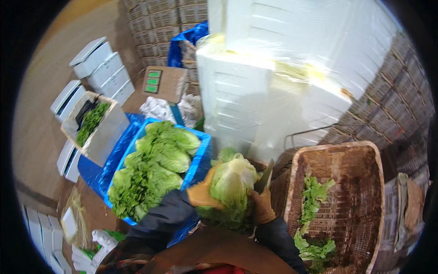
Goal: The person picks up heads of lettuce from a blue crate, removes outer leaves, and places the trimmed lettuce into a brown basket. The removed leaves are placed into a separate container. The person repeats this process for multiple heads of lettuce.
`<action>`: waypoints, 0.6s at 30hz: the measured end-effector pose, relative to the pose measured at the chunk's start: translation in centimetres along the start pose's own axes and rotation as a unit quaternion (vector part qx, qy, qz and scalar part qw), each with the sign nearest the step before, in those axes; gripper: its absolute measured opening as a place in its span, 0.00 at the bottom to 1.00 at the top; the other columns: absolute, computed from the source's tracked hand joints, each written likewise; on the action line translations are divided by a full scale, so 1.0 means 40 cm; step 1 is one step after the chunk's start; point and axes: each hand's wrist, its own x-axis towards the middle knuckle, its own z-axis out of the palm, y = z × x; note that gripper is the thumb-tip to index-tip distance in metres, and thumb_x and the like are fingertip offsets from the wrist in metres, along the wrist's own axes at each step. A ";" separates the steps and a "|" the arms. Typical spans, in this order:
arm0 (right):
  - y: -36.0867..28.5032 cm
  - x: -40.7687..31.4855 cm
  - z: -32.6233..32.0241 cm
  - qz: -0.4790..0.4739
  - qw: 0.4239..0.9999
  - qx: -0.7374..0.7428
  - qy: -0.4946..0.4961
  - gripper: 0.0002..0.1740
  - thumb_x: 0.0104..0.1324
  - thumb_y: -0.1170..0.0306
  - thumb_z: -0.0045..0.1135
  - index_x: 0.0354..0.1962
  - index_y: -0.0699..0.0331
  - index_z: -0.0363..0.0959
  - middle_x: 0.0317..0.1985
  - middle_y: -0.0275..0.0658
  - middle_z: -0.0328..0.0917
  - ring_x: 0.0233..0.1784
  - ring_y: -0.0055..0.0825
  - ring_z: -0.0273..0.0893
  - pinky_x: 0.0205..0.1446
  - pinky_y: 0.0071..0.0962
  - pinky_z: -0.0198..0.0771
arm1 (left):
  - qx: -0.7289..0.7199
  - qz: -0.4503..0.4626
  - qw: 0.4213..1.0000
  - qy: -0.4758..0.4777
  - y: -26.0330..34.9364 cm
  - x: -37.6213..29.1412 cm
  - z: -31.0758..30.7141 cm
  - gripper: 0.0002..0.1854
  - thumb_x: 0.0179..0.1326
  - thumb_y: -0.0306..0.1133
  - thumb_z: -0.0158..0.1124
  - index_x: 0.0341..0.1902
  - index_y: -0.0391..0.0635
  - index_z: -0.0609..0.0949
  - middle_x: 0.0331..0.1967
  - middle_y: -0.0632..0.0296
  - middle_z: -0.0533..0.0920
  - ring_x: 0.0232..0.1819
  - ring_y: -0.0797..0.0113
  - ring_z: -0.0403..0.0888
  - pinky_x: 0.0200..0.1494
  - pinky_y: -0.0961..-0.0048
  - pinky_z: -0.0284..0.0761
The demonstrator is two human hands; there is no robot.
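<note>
Both of my hands wear tan work gloves. My left hand (204, 194) is spread around the left side of a romaine lettuce (230, 183), its pale base end turned away from me. On the other side, my right hand (262, 207) grips a knife (265, 177) whose blade points up and away, beside the lettuce. The handle is hidden in the glove. That hand is also close against the lettuce's right side; whether it presses on it I cannot tell. To the left, a blue-lined crate (204, 145) holds several romaine lettuces (171, 156).
At right stands a deep brown plastic basket (356, 178) with loose leaves (309, 198). Wrapped white foam boxes (236, 99) rise ahead. A foam box of greens (106, 133), a scale display (153, 81) and stacked foam boxes (102, 68) stand at left.
</note>
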 end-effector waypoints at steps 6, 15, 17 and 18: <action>-0.044 0.013 0.029 0.003 0.972 -0.230 0.043 0.34 0.63 0.70 0.72 0.66 0.64 0.70 0.59 0.39 0.77 0.57 0.28 0.76 0.60 0.29 0.72 | -0.236 -0.160 0.935 0.210 -0.065 -0.102 0.172 0.63 0.38 0.27 0.87 0.79 0.45 0.59 0.72 0.57 0.69 0.74 0.60 0.65 0.74 0.59 0.64; -0.111 0.059 0.090 -0.200 0.825 -0.528 -0.032 0.29 0.57 0.64 0.74 0.56 0.60 0.77 0.49 0.44 0.79 0.51 0.42 0.79 0.54 0.37 0.76 | 0.038 -0.106 0.974 0.194 -0.042 -0.080 0.102 0.61 0.37 0.36 0.89 0.77 0.41 0.63 0.66 0.44 0.74 0.68 0.47 0.73 0.71 0.58 0.69; -0.099 0.054 0.084 -0.180 0.789 -0.585 -0.049 0.25 0.58 0.64 0.71 0.53 0.60 0.78 0.45 0.45 0.79 0.48 0.47 0.80 0.51 0.41 0.77 | 0.053 -0.071 0.981 0.171 -0.056 -0.083 0.108 0.59 0.38 0.35 0.87 0.76 0.41 0.64 0.65 0.43 0.75 0.67 0.46 0.73 0.70 0.59 0.70; -0.097 0.047 0.070 -0.181 0.762 -0.619 -0.064 0.25 0.58 0.64 0.70 0.53 0.60 0.78 0.44 0.45 0.79 0.47 0.48 0.80 0.50 0.42 0.77 | 0.058 -0.051 0.981 0.176 -0.066 -0.089 0.109 0.57 0.38 0.34 0.87 0.75 0.41 0.65 0.64 0.43 0.75 0.67 0.46 0.74 0.70 0.59 0.70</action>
